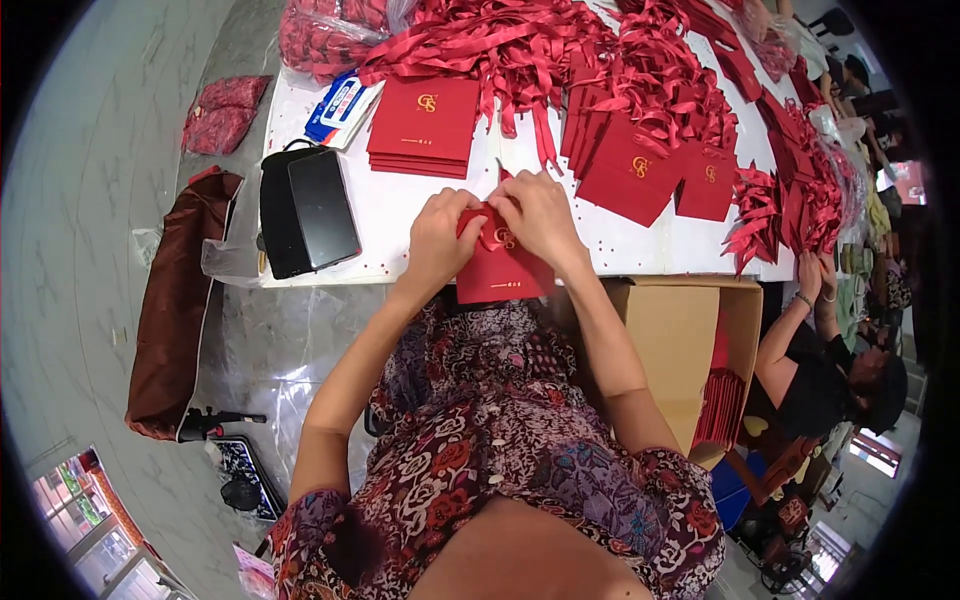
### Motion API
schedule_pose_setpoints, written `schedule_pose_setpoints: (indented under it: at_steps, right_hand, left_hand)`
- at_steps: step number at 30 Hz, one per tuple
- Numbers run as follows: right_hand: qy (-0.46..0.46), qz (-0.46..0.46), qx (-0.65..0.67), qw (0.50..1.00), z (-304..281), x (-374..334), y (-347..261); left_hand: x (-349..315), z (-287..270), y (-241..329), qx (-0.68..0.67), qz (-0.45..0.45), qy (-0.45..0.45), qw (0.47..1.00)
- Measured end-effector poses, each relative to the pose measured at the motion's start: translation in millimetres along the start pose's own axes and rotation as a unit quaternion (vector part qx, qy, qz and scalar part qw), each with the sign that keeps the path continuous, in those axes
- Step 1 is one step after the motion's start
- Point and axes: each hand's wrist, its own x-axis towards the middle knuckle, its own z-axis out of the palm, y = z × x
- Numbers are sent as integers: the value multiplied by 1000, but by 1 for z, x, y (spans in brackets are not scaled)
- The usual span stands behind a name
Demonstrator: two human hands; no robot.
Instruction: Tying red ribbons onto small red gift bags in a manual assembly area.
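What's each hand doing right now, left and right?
Left hand: closed on the red envelope.
Right hand: closed on the same envelope's top edge.

— What is the person wearing?

— A short-sleeved top (500, 440) with a dense floral print: dark ground, purple and grey patches, red and orange flowers, some white outlines.

— And the sleeves?

— The left sleeve (310, 525) ends just above the elbow, same pattern as the top, with a loose hem. The right sleeve (680, 500), on the other side of the top, is also short and wide, with a big red flower near its edge.

— Anything on the arms?

— Below the sleeves both forearms are bare. The left hand (437, 245) and right hand (540, 215), beyond the top's front, show no gloves, rings or watch that I can make out.
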Motion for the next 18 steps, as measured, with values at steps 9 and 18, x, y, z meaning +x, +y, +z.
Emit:
schedule_pose_setpoints:
  at_steps: [9,18]
  right_hand:
    - [-284,104,369,879,34,17,69]
    - [-34,158,201,966,42,29,50]
  left_hand:
    - [2,-7,7,7,124,-10,992]
    - [0,-2,3,3,68,-3,998]
